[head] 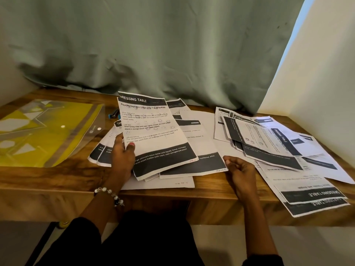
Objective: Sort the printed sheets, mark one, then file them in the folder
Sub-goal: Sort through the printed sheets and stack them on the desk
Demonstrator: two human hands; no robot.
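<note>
White printed sheet (pixel 153 131) is pinched upright in the left hand (pixel 123 156); right hand (pixel 240 169), loosely curled and holding nothing, should steady the stack (pixel 192 164) beside it.

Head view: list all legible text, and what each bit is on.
"DRESSING TABLE": header of held sheet, first letter cut off, in left hand.
"Pouring Skincare Lotion into Travel Bottles": its title.
"DRESSING TABLE": sideways on right pile.
"DRESSING TABLE": upside down on overhanging sheet.
Body text and handwritten page numbers: too small to read reliably.
Folder: no readable text.
Right hand rests by the middle stack.
</note>
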